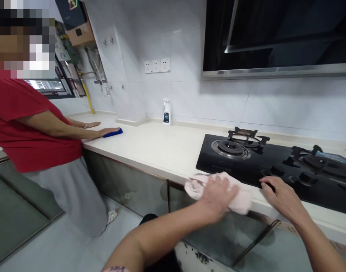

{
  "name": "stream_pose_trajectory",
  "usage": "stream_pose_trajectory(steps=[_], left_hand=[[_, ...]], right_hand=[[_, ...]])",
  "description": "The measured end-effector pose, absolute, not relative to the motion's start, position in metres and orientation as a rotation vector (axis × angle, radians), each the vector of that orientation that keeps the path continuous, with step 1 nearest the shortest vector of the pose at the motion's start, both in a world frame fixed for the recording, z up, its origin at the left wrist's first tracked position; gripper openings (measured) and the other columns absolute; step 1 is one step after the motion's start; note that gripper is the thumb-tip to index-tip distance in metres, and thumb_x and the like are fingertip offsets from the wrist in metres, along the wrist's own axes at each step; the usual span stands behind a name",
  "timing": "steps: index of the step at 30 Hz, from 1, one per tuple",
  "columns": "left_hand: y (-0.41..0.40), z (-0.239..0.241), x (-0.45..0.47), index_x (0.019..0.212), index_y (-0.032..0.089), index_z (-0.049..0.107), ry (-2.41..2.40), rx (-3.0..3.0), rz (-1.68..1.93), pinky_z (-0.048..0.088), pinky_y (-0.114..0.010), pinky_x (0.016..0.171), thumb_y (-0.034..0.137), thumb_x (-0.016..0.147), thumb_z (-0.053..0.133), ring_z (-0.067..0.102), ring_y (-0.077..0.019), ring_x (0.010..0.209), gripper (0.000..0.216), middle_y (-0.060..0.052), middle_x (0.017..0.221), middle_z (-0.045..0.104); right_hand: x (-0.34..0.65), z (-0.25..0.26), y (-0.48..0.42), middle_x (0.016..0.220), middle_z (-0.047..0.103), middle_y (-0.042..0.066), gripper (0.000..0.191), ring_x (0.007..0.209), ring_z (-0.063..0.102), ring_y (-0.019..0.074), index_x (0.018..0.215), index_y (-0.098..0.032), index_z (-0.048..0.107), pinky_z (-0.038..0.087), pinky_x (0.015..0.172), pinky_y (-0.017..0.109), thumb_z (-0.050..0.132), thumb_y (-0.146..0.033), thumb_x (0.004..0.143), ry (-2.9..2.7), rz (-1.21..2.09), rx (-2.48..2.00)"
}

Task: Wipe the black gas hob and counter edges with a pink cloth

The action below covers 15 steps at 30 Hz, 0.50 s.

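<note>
My left hand (218, 194) presses a pale pink cloth (240, 199) against the front edge of the white countertop (146, 145); the bunched cloth sticks out on both sides of the fingers and is slightly blurred. To its right, my right hand (283, 198) rests at the front of the black gas stove (218, 163), near the knobs (304, 176). Its thumb stands apart from the loosely bent fingers, and nothing shows in it. The stove's left burner (231, 148) is bare, its pan support (248, 138) lying behind it.
A white spray bottle (166, 113) stands by the wall. At the left, a person in a red shirt (45, 124) holds a blue cloth (113, 132) on the counter. The dark range hood (280, 37) hangs above the stove. Grey cabinets (127, 181) run below.
</note>
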<state>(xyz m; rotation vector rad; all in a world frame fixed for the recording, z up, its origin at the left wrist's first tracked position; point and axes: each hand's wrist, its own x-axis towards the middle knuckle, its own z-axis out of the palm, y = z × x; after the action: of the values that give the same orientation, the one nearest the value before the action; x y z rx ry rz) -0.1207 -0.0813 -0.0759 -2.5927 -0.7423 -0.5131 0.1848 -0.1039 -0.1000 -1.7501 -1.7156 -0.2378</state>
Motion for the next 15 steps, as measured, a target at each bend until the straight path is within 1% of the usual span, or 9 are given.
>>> stream_pose_trajectory(steps=[1, 2, 4, 6, 8, 9, 11, 13, 15], left_hand=[[-0.090, -0.081, -0.101, 0.151, 0.026, 0.048, -0.670, -2.569, -0.594, 0.041, -0.052, 0.099, 0.046, 0.100, 0.057, 0.056, -0.0366, 0.123, 0.056, -0.016, 0.151, 0.053], [-0.096, -0.084, -0.085, 0.149, 0.027, 0.051, -0.636, -2.536, -0.650, 0.040, -0.052, 0.100, 0.040, 0.102, 0.052, 0.054, -0.0368, 0.127, 0.049, -0.016, 0.151, 0.053], [-0.101, -0.089, -0.069, 0.149, 0.029, 0.052, -0.598, -2.516, -0.702, 0.039, -0.051, 0.102, 0.034, 0.105, 0.045, 0.051, -0.0361, 0.133, 0.045, -0.014, 0.153, 0.053], [-0.097, -0.089, -0.077, 0.151, 0.032, 0.051, -0.578, -2.562, -0.689, 0.039, -0.050, 0.103, 0.034, 0.105, 0.045, 0.050, -0.0344, 0.136, 0.047, -0.011, 0.155, 0.052], [-0.084, -0.088, -0.104, 0.153, 0.033, 0.048, -0.603, -2.635, -0.652, 0.039, -0.050, 0.104, 0.039, 0.102, 0.053, 0.049, -0.0342, 0.137, 0.052, -0.010, 0.156, 0.052], [-0.076, -0.087, -0.122, 0.154, 0.031, 0.048, -0.655, -2.665, -0.626, 0.039, -0.051, 0.105, 0.044, 0.098, 0.060, 0.049, -0.0360, 0.137, 0.058, -0.012, 0.156, 0.052], [-0.059, -0.083, -0.165, 0.154, 0.031, 0.048, -0.826, -2.691, -0.560, 0.038, -0.055, 0.107, 0.051, 0.087, 0.075, 0.048, -0.0399, 0.138, 0.075, -0.014, 0.156, 0.053], [-0.039, -0.077, -0.211, 0.151, 0.033, 0.051, -1.017, -2.652, -0.513, 0.036, -0.057, 0.108, 0.050, 0.080, 0.083, 0.047, -0.0420, 0.140, 0.080, -0.013, 0.155, 0.054], [-0.018, -0.070, -0.256, 0.147, 0.034, 0.056, -1.181, -2.571, -0.469, 0.035, -0.057, 0.108, 0.047, 0.076, 0.087, 0.047, -0.0435, 0.139, 0.079, -0.013, 0.154, 0.056]], right_hand=[[0.187, -0.101, -0.103, 0.115, 0.072, 0.013, 0.044, 0.111, 0.067, 0.0313, 0.102, -0.022, 0.070, 0.051, 0.101, 0.050, 0.039, -0.052, 0.094, -1.723, -0.247, -1.726], [0.190, -0.103, -0.103, 0.115, 0.072, 0.013, 0.043, 0.112, 0.067, 0.0312, 0.102, -0.022, 0.071, 0.051, 0.103, 0.051, 0.039, -0.051, 0.095, -1.731, -0.246, -1.702], [0.194, -0.105, -0.103, 0.118, 0.071, 0.014, 0.043, 0.114, 0.067, 0.0303, 0.104, -0.022, 0.071, 0.051, 0.106, 0.050, 0.039, -0.049, 0.095, -1.747, -0.225, -1.675], [0.196, -0.106, -0.104, 0.122, 0.070, 0.013, 0.042, 0.117, 0.066, 0.0297, 0.107, -0.022, 0.072, 0.051, 0.107, 0.048, 0.040, -0.048, 0.096, -1.755, -0.203, -1.675], [0.195, -0.106, -0.107, 0.126, 0.069, 0.013, 0.042, 0.119, 0.066, 0.0292, 0.110, -0.022, 0.073, 0.051, 0.107, 0.047, 0.041, -0.047, 0.096, -1.742, -0.201, -1.696], [0.193, -0.105, -0.109, 0.127, 0.069, 0.012, 0.042, 0.120, 0.066, 0.0286, 0.111, -0.023, 0.073, 0.051, 0.108, 0.046, 0.041, -0.046, 0.096, -1.725, -0.207, -1.709], [0.185, -0.103, -0.111, 0.129, 0.070, 0.010, 0.042, 0.122, 0.065, 0.0268, 0.111, -0.023, 0.075, 0.050, 0.110, 0.044, 0.040, -0.042, 0.095, -1.682, -0.222, -1.736], [0.177, -0.101, -0.111, 0.130, 0.071, 0.010, 0.044, 0.126, 0.064, 0.0255, 0.112, -0.023, 0.076, 0.048, 0.114, 0.043, 0.039, -0.038, 0.094, -1.650, -0.235, -1.759], [0.169, -0.101, -0.109, 0.133, 0.071, 0.012, 0.047, 0.131, 0.061, 0.0267, 0.118, -0.019, 0.075, 0.044, 0.119, 0.046, 0.038, -0.035, 0.093, -1.611, -0.269, -1.807]])
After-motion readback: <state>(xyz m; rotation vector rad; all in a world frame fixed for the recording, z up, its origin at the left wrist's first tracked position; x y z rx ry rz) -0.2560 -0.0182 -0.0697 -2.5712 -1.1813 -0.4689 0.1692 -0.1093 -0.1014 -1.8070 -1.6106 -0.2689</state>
